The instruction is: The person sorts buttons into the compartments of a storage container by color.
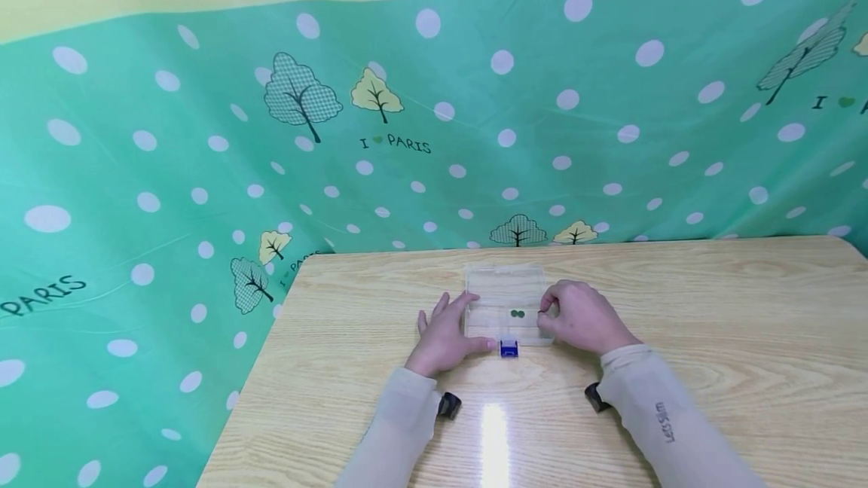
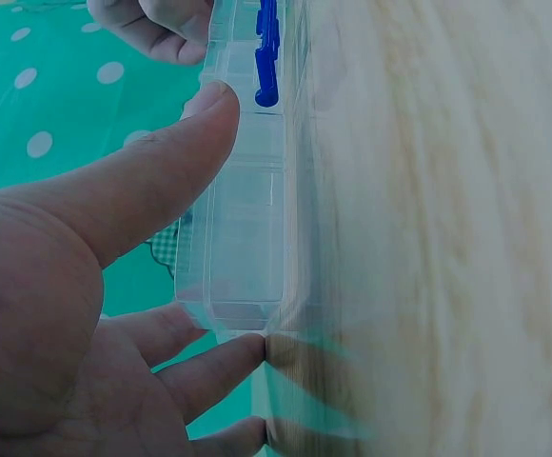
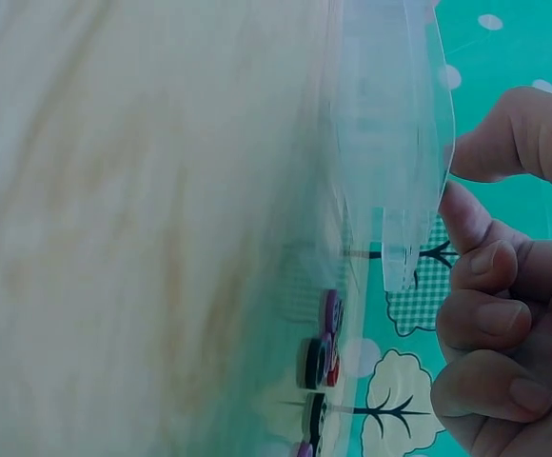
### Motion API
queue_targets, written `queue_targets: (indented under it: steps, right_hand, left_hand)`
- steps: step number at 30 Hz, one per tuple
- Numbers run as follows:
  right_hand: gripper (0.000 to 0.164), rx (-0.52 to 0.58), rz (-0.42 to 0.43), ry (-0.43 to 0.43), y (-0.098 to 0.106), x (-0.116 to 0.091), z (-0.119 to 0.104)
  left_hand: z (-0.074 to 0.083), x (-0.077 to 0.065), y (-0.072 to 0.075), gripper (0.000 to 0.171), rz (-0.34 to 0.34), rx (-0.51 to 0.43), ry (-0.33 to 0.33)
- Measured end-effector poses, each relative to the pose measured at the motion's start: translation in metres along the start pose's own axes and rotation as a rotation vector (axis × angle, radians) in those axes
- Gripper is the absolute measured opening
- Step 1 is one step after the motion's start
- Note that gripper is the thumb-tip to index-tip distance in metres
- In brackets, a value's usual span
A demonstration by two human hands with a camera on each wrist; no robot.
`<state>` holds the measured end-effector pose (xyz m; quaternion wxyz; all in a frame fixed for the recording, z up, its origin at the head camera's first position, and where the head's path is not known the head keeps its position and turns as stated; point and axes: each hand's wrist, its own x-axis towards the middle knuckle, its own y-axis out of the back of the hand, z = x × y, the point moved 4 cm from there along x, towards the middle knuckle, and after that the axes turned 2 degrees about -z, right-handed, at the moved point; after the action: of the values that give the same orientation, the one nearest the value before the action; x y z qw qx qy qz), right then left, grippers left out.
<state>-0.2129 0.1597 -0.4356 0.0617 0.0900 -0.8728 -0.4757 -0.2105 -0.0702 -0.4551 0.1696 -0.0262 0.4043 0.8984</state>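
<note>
A clear plastic compartment box (image 1: 483,319) has a blue latch (image 1: 509,349) on its front. Two small green discs (image 1: 518,314) lie in it. My left hand (image 1: 447,337) rests with spread fingers at the box's left end. Its thumb (image 2: 176,143) lies straight along the front rim, and two other fingertips touch the table. Over the right end, my right hand (image 1: 585,316) has thumb and forefinger tips together, with a small dark piece showing between them. Its other fingers (image 3: 490,324) are curled in. The box wall hides part of that pinch in the right wrist view.
Several small round pieces (image 3: 316,362), black, purple and red, lie on the wooden table (image 1: 712,337) right of the box, hidden behind my right hand in the head view. A green dotted cloth (image 1: 475,111) hangs behind the table. Black wrist cameras (image 1: 449,405) sit under my sleeves.
</note>
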Motion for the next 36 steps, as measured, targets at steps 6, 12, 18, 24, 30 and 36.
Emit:
queue_targets:
  steps: [6, 12, 18, 24, 30, 36]
  right_hand:
    - [0.010, -0.001, -0.004, -0.007, -0.001, 0.002, -0.001]
    - [0.011, -0.001, -0.014, -0.005, -0.003, 0.004, -0.002]
    - [0.012, -0.009, -0.020, -0.019, -0.005, 0.007, -0.002]
    - [0.014, -0.013, -0.024, -0.024, -0.005, 0.008, -0.005]
    - [0.013, -0.017, -0.023, -0.013, -0.007, 0.010, -0.005]
    - [0.011, -0.026, -0.025, -0.006, -0.008, 0.011, -0.004]
  left_hand:
    - [0.000, 0.000, 0.000, 0.081, -0.001, -0.002, 0.004]
    - [0.000, 0.000, 0.000, 0.081, -0.002, -0.008, 0.005]
    - [0.001, 0.000, 0.000, 0.081, -0.002, 0.000, 0.003]
    - [0.000, 0.000, 0.000, 0.080, 0.000, -0.005, 0.006]
    - [0.000, 0.000, 0.000, 0.080, -0.002, -0.007, 0.005]
    - [0.000, 0.000, 0.000, 0.080, 0.000, -0.006, 0.000]
